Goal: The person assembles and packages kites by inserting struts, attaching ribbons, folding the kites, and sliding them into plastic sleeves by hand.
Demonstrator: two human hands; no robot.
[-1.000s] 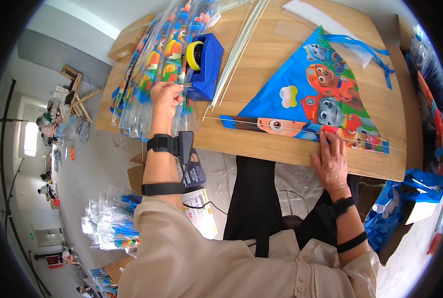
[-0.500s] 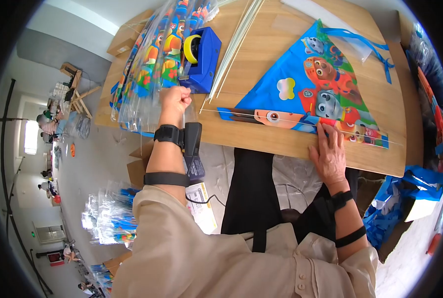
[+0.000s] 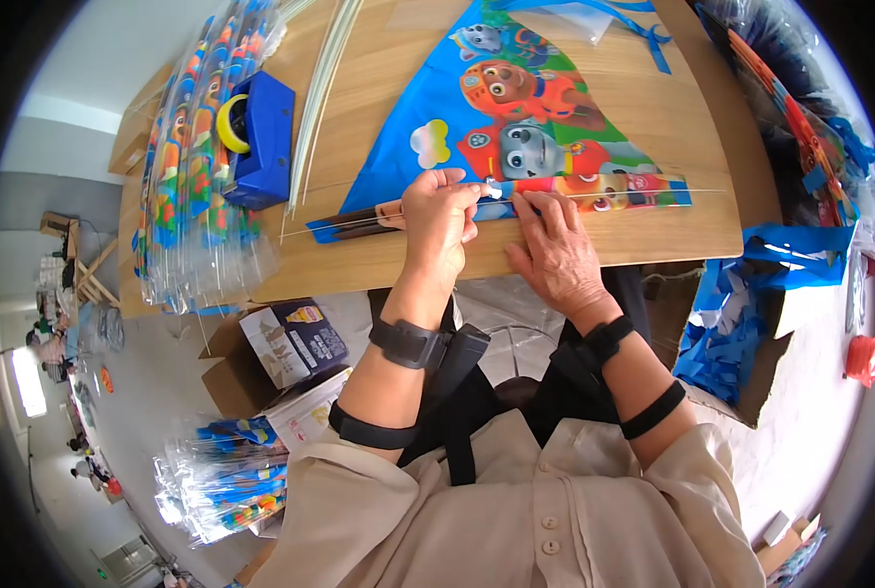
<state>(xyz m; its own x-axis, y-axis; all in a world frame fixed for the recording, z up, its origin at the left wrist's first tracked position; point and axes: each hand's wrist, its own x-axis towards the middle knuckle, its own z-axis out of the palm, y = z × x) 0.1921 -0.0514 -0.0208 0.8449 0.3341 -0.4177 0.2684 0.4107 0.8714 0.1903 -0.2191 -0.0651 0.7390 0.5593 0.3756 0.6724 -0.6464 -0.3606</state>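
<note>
My left hand [image 3: 439, 218] is closed in a pinch on a small clear piece of tape [image 3: 492, 189], above the lower edge of a blue cartoon-printed kite sheet [image 3: 398, 127]. Right of it, my right hand [image 3: 555, 245] presses its fingers on the folded strip at that edge, beside the tape. A thin rod [image 3: 643, 193] lies along the strip and sticks out at both ends. At the left stands a blue tape dispenser [image 3: 269, 142] with a yellow-cored roll.
Thin rods [image 3: 322, 88] lie beside the dispenser. Plastic-wrapped printed bundles [image 3: 197, 157] are at the table's left. Below the table [image 3: 653, 235] are an open box of blue scraps [image 3: 726, 338] and more wrapped bundles [image 3: 231, 475]. Distant people are far left.
My left hand has moved from the dispenser to the kite's folded edge, next to my right hand, with the tape. The view has shifted, so the table appears further left.
</note>
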